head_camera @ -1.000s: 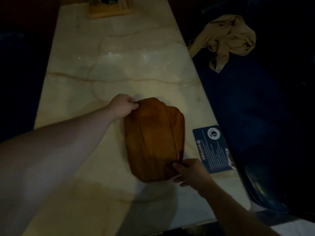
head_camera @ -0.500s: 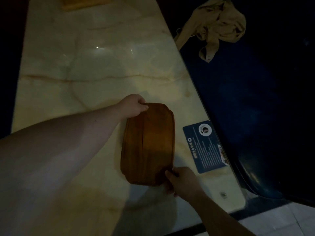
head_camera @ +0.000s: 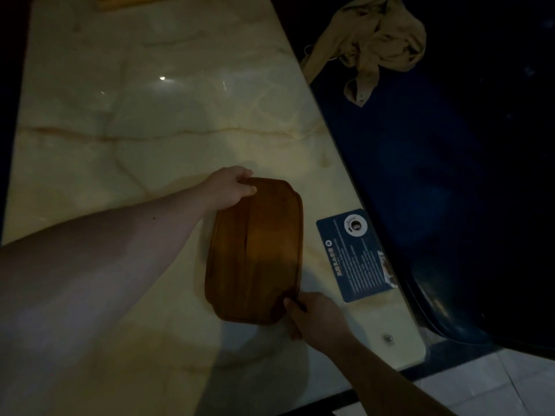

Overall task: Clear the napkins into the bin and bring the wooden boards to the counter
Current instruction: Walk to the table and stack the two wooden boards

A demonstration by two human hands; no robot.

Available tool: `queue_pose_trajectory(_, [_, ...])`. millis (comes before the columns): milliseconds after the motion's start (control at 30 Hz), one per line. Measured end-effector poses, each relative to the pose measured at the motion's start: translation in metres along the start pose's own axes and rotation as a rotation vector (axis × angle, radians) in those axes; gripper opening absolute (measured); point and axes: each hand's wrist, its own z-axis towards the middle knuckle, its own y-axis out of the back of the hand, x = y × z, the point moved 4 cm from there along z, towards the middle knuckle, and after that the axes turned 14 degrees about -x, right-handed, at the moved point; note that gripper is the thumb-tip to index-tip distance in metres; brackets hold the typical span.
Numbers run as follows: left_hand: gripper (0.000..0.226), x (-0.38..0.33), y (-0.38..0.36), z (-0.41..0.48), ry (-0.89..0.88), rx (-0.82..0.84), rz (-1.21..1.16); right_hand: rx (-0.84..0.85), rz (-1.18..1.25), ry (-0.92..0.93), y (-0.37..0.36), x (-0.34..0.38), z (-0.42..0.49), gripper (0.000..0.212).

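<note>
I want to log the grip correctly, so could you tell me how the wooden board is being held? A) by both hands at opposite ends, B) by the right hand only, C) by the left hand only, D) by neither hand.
A: the left hand grips the far end of the wooden board while the right hand grips its near corner.

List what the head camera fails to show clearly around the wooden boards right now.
- Wooden boards: how many are stacked; dim light merges the edges.
- Blue card: print too small to read.
- Wooden object at the far table end: cut off by the top edge.
- Left hand, right hand: fingertips hidden under the boards.
</note>
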Motion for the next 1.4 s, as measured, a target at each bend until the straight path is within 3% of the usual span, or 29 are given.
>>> queue_pose_trajectory(133, [0.059,0.009,0.004,-0.021,0.054,-0.061,-0.163,0.020,0.040,-0.015,0.006,0.001,-0.002,0.034])
queue_pose_trajectory(333, [0.035,0.055,0.001,-0.102,0.232,-0.352,-0.283,-0.087,0.067,-0.012,0.056,0.008,0.032,0.024])
queue_pose_trajectory(433, [0.022,0.100,-0.011,-0.144,0.372,-0.330,-0.358,-0.175,0.129,0.012,0.082,0.020,0.069,0.028])
queue_pose_trajectory(500, [0.027,0.130,-0.024,-0.165,0.500,-0.305,-0.400,-0.190,0.145,0.038,0.092,0.034,0.092,0.036])
queue_pose_trajectory(600, [0.005,0.127,-0.032,-0.193,0.622,-0.258,-0.554,-0.205,0.040,0.115,0.095,0.058,0.125,0.054])
queue_pose_trajectory(733, [0.004,0.112,-0.050,-0.210,0.732,-0.271,-0.716,-0.144,-0.098,0.196,0.087,0.083,0.155,0.073])
queue_pose_trajectory(867, [0.005,0.103,-0.058,-0.215,0.848,-0.350,-0.869,-0.005,-0.119,0.229,0.074,0.099,0.161,0.076])
queue_pose_trajectory(967, [0.003,0.100,-0.061,-0.214,0.894,-0.378,-0.917,-0.026,-0.080,0.203,0.069,0.108,0.159,0.070])
queue_pose_trajectory(1100, [0.006,0.116,-0.043,-0.212,0.841,-0.434,-0.821,-0.061,-0.015,0.127,0.069,0.098,0.149,0.042])
queue_pose_trajectory(1200, [0.013,0.139,-0.016,-0.205,0.792,-0.488,-0.713,0.001,-0.042,0.108,0.064,0.077,0.127,0.027])
queue_pose_trajectory(1300, [0.008,0.155,0.008,-0.193,0.723,-0.501,-0.554,0.043,-0.014,0.044,0.051,0.053,0.101,0.024])
queue_pose_trajectory(1400, [0.008,0.158,0.021,-0.182,0.655,-0.484,-0.465,0.013,-0.054,0.022,0.042,0.032,0.077,0.036])
